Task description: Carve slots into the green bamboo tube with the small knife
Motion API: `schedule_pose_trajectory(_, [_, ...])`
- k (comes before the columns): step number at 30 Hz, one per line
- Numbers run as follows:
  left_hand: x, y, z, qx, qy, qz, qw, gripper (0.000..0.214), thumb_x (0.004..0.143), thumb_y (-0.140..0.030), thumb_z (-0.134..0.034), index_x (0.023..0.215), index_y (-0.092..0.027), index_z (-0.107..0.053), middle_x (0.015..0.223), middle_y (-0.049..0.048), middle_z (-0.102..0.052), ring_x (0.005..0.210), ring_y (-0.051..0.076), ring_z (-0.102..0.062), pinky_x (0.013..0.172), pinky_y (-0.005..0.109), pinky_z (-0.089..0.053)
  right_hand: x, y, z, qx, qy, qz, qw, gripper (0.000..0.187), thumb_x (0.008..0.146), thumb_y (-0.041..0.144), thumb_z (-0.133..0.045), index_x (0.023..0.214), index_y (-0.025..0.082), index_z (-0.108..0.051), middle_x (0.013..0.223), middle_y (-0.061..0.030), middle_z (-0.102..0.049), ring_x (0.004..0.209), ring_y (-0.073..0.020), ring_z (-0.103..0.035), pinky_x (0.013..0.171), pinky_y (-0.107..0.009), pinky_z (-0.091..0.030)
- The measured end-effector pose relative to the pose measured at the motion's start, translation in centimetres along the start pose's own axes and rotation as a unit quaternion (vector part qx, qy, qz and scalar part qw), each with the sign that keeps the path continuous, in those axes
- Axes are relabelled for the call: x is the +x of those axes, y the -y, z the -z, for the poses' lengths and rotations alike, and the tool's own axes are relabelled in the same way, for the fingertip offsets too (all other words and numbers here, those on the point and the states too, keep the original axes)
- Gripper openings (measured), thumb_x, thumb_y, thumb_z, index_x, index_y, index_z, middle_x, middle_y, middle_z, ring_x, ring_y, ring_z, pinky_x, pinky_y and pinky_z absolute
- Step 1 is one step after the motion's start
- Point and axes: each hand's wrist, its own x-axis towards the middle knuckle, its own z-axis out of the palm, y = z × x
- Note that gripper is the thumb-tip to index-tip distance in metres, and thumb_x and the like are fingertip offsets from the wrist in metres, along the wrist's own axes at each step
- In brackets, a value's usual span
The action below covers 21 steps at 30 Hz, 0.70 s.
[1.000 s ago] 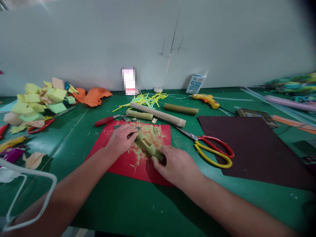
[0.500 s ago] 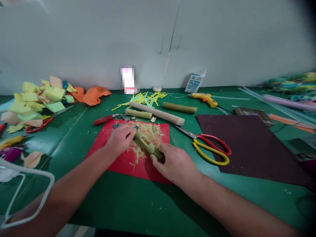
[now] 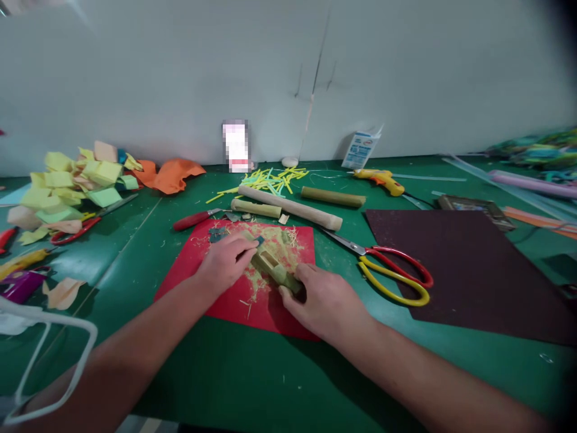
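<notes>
A short green bamboo tube (image 3: 273, 262) with a rectangular slot cut in it lies at a slant above the red sheet (image 3: 225, 304). Its near end is gripped by my right hand (image 3: 331, 299), thumb on one side and fingers on the other. At the far end, my left hand (image 3: 228, 260) pinches a small dark teal piece, apparently sandpaper (image 3: 260, 240), against the bamboo. Pale shavings (image 3: 256, 285) and dust cover the sheet around the tube. Another dark scrap (image 3: 218, 234) lies beyond my left hand, near a red-handled knife (image 3: 193, 220).
Behind the sheet lie more bamboo pieces (image 3: 333, 196) and a pale stick (image 3: 293, 207). Red-and-yellow scissors (image 3: 392, 270) rest to the right, beside a dark board (image 3: 469, 276). A yellow glue gun (image 3: 381, 180) lies at the back; folded papers (image 3: 67, 186) pile up left.
My left hand has shifted slightly right and along the tube, with more of the dark teal piece showing. The right hand keeps its grip; the whole view has shifted a little.
</notes>
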Motion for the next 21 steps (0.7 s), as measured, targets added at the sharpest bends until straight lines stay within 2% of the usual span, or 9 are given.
schedule_pose_trajectory(5, [0.48,1.01,0.14,0.042,-0.017,0.04,0.998,0.014,0.085,-0.022,-0.053,0.081,-0.016,-0.066,0.077,0.0041,-0.063,0.073,0.015,-0.059,0.069,0.027,-0.048,0.0,0.12,0.08,-0.005,-0.004,0.004,1.0,0.018,0.078,0.037,-0.048,0.073,0.02,-0.05,0.07,-0.0002,-0.057,0.057,-0.0121,-0.049,0.049,-0.027,-0.025])
schedule_pose_trajectory(9, [0.51,0.6,0.13,0.018,0.022,0.008,1.0,0.017,0.087,-0.023,-0.049,0.084,-0.017,-0.065,0.081,0.005,-0.063,0.075,0.014,-0.059,0.07,0.026,-0.048,0.0,0.2,0.1,-0.006,-0.003,0.002,1.0,0.017,0.078,0.036,-0.048,0.073,0.02,-0.051,0.069,-0.0002,-0.057,0.057,-0.0122,-0.049,0.049,-0.026,-0.026])
schedule_pose_trajectory(13, [0.44,0.21,0.0,0.037,-0.005,0.01,0.999,0.02,0.088,-0.023,-0.049,0.078,-0.016,-0.064,0.077,0.0048,-0.061,0.074,0.015,-0.058,0.07,0.027,-0.047,-0.02,0.25,0.07,-0.006,-0.005,0.003,1.0,0.017,0.078,0.036,-0.048,0.073,0.02,-0.05,0.069,0.0,-0.056,0.057,-0.0122,-0.049,0.05,-0.027,-0.026])
schedule_pose_trajectory(17, [0.37,0.18,-0.03,0.006,0.036,0.006,0.999,0.018,0.088,-0.022,-0.048,0.085,-0.016,-0.064,0.079,0.0039,-0.061,0.073,0.013,-0.057,0.069,0.025,-0.046,0.0,0.31,0.11,-0.001,-0.001,0.002,1.0,0.016,0.078,0.035,-0.048,0.074,0.02,-0.05,0.069,0.0002,-0.055,0.057,-0.0121,-0.049,0.05,-0.027,-0.026])
schedule_pose_trajectory(21, [0.56,0.55,0.05,0.024,-0.003,0.02,0.999,0.017,0.087,-0.023,-0.05,0.079,-0.016,-0.064,0.078,0.0043,-0.061,0.074,0.014,-0.057,0.071,0.026,-0.046,0.06,0.32,0.16,0.0,0.001,0.004,1.0,0.016,0.078,0.035,-0.048,0.073,0.02,-0.051,0.069,0.0004,-0.056,0.058,-0.0121,-0.049,0.05,-0.027,-0.026])
